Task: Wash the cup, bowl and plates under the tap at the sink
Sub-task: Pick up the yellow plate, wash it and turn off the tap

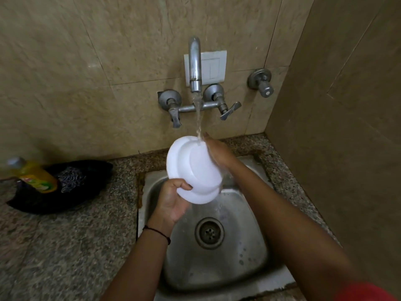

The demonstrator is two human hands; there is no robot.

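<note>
Glare, blur and the frame edge hide a few things from you.
The white dish (195,168) is washed out, so you cannot tell plate from bowl, and the fingers of your left hand (171,200) lie hidden behind it. At 9 o'clock the bottle (32,174) is too blurred to read, and at 5 o'clock the red sleeve (364,292) is cut off.

The sink (217,268) sits in the counter (65,246), with the tap (195,66) on the wall (108,61) behind it. A bottle (34,174) and a cloth (76,183) sit together left of the sink.
</note>
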